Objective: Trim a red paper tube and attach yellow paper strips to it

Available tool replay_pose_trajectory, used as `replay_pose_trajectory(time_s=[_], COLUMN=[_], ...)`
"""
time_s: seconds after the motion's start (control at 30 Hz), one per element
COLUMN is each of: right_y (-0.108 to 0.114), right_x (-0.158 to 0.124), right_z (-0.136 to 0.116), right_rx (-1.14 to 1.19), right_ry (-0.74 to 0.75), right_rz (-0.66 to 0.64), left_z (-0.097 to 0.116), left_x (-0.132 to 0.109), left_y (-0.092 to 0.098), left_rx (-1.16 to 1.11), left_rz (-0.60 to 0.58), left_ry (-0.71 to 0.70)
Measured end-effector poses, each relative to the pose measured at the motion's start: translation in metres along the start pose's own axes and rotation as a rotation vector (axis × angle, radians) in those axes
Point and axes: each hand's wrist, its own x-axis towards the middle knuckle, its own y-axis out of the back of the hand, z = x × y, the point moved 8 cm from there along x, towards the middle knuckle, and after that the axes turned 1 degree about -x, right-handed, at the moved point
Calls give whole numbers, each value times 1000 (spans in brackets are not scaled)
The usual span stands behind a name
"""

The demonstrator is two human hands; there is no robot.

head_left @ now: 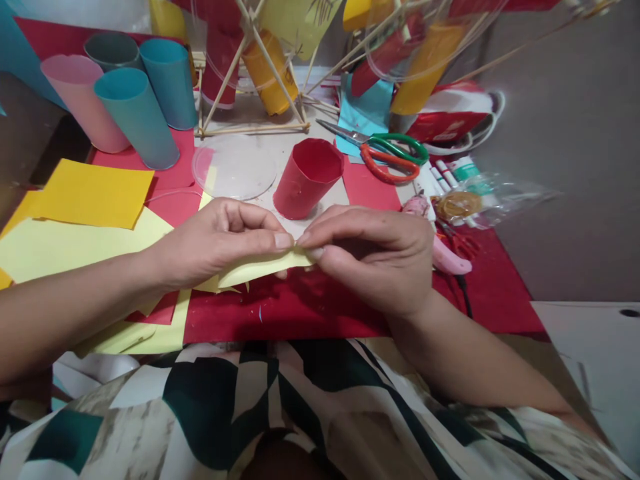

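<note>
Between my two hands is a narrow piece of pale yellow paper (267, 268), its length running out to the left under my left fingers. My left hand (225, 233) pinches its upper edge between thumb and fingers. My right hand (373, 250) grips the right end, thumb and forefinger pressed together almost against my left thumb. Just beyond my fingertips a red paper tube (307, 183) stands on the table, its open top tilted away. Behind and left of it lies a clear plastic disc (240, 167).
Scissors (390, 150) with green and orange handles lie behind right. Pink and blue cups (137, 117) stand back left, near yellow paper sheets (95, 193). A stick frame (255, 130) rises at the back. A plastic bag with rubber bands (460, 203) and a pink glue gun (450, 257) lie right.
</note>
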Motion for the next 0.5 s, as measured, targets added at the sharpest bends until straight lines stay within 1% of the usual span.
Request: replay_pose_trajectory(time_s=[0.1, 0.2, 0.3, 0.43, 0.5], right_y=[-2, -3, -1, 0, 0], right_x=[0, 0, -2, -4, -6], right_z=[0, 1, 6, 18, 21], right_rx=[-30, -30, -5, 71, 123], right_ry=[-1, 0, -51, -213, -271], right_rz=[-32, -38, -23, -22, -36], left_z=[-8, -12, -11, -9, -7], left_x=[0, -1, -3, -4, -4], left_y=[-1, 0, 2, 6, 7], left_rx=[-38, -35, -21, 43, 72], left_rz=[-39, -37, -5, 77, 98], left_ry=[103, 160, 164, 145, 111])
